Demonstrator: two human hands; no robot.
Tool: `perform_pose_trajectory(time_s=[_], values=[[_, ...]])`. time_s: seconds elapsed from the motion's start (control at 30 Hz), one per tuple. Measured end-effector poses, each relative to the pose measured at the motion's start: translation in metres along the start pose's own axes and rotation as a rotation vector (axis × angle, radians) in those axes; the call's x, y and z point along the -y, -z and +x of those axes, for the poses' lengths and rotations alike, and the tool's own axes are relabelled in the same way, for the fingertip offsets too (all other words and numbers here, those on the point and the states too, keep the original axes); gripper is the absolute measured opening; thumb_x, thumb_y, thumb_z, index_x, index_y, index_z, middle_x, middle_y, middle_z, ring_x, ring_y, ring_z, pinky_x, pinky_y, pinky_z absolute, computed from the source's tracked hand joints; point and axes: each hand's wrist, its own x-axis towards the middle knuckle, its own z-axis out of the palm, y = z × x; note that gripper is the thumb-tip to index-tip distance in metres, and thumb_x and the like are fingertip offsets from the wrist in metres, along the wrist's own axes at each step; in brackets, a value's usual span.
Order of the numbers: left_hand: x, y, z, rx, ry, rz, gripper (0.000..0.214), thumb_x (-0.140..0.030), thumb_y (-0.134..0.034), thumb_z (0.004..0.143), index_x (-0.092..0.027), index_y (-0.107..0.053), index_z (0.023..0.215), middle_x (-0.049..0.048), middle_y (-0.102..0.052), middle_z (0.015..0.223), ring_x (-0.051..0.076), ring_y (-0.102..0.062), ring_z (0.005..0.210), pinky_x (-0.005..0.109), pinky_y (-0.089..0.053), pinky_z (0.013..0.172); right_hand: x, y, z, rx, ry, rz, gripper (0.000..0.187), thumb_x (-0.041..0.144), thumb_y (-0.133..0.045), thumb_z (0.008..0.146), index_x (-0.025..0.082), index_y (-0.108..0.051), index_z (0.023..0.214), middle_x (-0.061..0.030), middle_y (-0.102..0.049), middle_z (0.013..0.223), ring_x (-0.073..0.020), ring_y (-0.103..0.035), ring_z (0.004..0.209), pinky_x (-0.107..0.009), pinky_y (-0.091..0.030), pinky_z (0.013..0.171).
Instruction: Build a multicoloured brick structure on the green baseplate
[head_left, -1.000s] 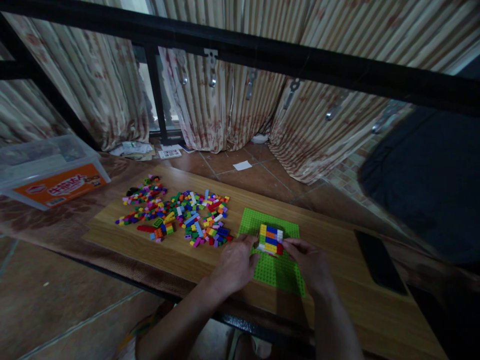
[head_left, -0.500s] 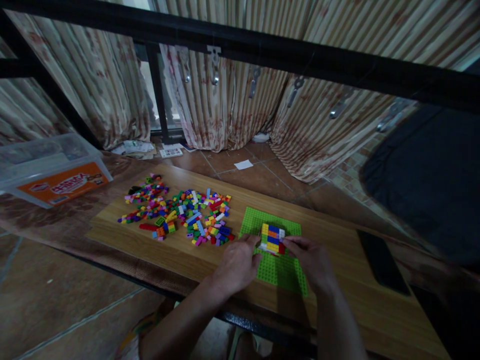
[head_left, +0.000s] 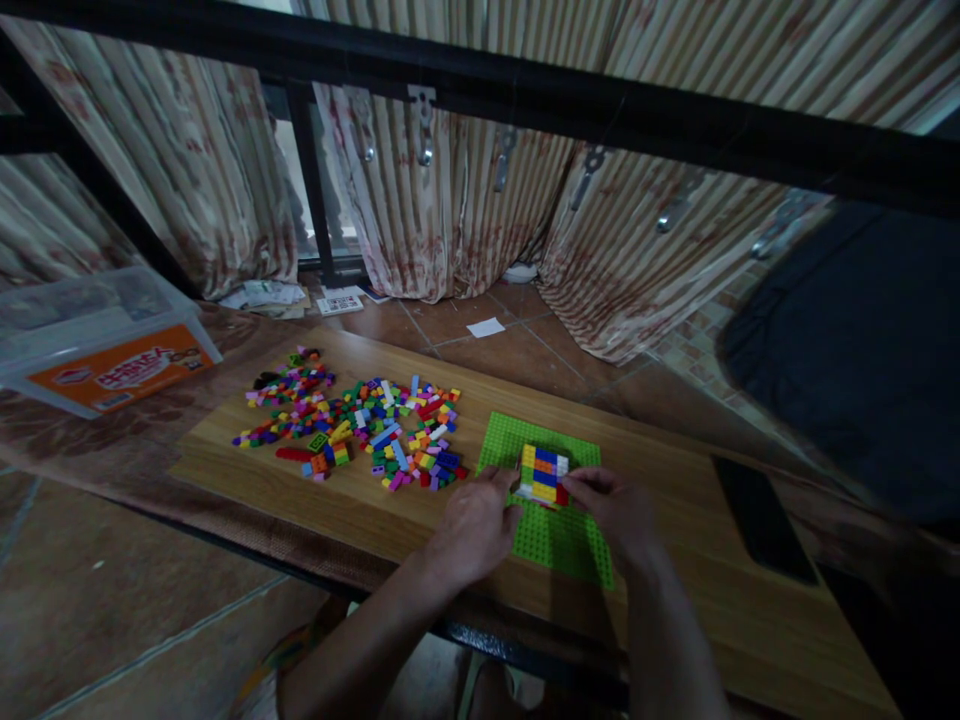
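Note:
A small block of stacked yellow, blue, orange and white bricks (head_left: 544, 474) stands on a green baseplate (head_left: 559, 545) on the wooden board. My left hand (head_left: 472, 525) rests at the block's left side, fingertips touching its lower edge. My right hand (head_left: 616, 510) pinches the block's right side with thumb and fingers closed on it. Left of the plate lies a wide scatter of loose coloured bricks (head_left: 360, 425).
A clear plastic tub with an orange label (head_left: 105, 345) sits at the far left. A dark phone (head_left: 761, 520) lies on the board at the right. Black metal bars (head_left: 525, 100) and striped curtains (head_left: 450, 210) stand behind the board. A dark cloth (head_left: 862, 350) fills the right.
Almost nothing differs. Both hands stay on the brick block; the view has shifted slightly.

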Motion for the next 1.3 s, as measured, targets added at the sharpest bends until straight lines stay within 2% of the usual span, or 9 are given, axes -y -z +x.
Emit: perform_pose_trajectory(time_s=[0.27, 0.53, 0.73, 0.83, 1.0, 1.17, 1.3], values=[[-0.002, -0.002, -0.001, 0.011, -0.015, 0.025, 0.036, -0.022, -0.051, 0.087, -0.017, -0.056, 0.122, 0.0106, -0.065, 0.116, 0.025, -0.062, 0.105, 0.036, -0.048, 0.094, 0.001, -0.007, -0.003, -0.026, -0.135, 0.146, 0.03, 0.039, -0.082, 0.047, 0.018, -0.068, 0.063, -0.0015, -0.065, 0.057, -0.0154, -0.059, 0.053, -0.03, -0.051, 0.054], [-0.003, 0.0, -0.001, 0.007, -0.029, 0.002, 0.035, -0.022, -0.052, 0.086, -0.017, -0.058, 0.12, 0.0106, -0.066, 0.115, 0.023, -0.064, 0.098, 0.035, -0.05, 0.089, -0.003, -0.005, -0.002, -0.047, -0.163, 0.247, 0.031, 0.035, -0.086, 0.044, 0.017, -0.069, 0.064, -0.0007, -0.064, 0.055, -0.0143, -0.057, 0.05, -0.028, -0.048, 0.048], [0.0, 0.005, 0.005, -0.034, 0.093, -0.139, 0.041, -0.013, -0.047, 0.084, -0.015, -0.056, 0.124, 0.0123, -0.067, 0.114, 0.021, -0.066, 0.099, 0.035, -0.051, 0.089, -0.002, 0.015, 0.0, -0.287, -0.061, 0.472, 0.034, 0.046, -0.08, 0.05, 0.022, -0.063, 0.068, 0.001, -0.066, 0.065, -0.0124, -0.058, 0.056, -0.026, -0.05, 0.053], [0.0, 0.005, 0.006, -0.047, 0.134, -0.238, 0.05, -0.007, -0.045, 0.081, -0.014, -0.052, 0.13, 0.0135, -0.064, 0.122, 0.02, -0.064, 0.105, 0.032, -0.051, 0.09, -0.003, 0.015, 0.003, -0.348, -0.056, 0.527, 0.032, 0.045, -0.078, 0.054, 0.023, -0.062, 0.07, 0.0001, -0.067, 0.067, -0.0139, -0.061, 0.06, -0.027, -0.052, 0.057], [-0.003, -0.003, 0.005, 0.007, 0.118, -0.381, 0.06, -0.004, -0.043, 0.08, -0.017, -0.042, 0.139, 0.0128, -0.058, 0.134, 0.019, -0.061, 0.114, 0.032, -0.049, 0.095, 0.0, -0.003, 0.0, -0.314, -0.096, 0.56, 0.032, 0.045, -0.078, 0.057, 0.021, -0.068, 0.076, -0.0046, -0.072, 0.077, -0.0187, -0.068, 0.075, -0.031, -0.055, 0.069], [-0.007, -0.008, 0.003, 0.031, 0.075, -0.462, 0.064, -0.006, -0.045, 0.08, -0.018, -0.039, 0.142, 0.0109, -0.057, 0.136, 0.02, -0.059, 0.116, 0.034, -0.047, 0.099, 0.008, -0.02, -0.01, -0.163, -0.185, 0.497, 0.034, 0.049, -0.069, 0.069, 0.02, -0.069, 0.086, -0.0103, -0.074, 0.098, -0.0237, -0.068, 0.094, -0.033, -0.054, 0.071], [-0.007, -0.009, 0.002, 0.054, 0.063, -0.496, 0.063, -0.007, -0.046, 0.08, -0.019, -0.041, 0.141, 0.0112, -0.057, 0.135, 0.022, -0.058, 0.117, 0.036, -0.048, 0.096, 0.008, -0.016, -0.009, -0.217, -0.118, 0.327, 0.039, 0.052, -0.054, 0.081, 0.019, -0.066, 0.098, -0.0126, -0.072, 0.105, -0.026, -0.067, 0.099, -0.036, -0.054, 0.073]])
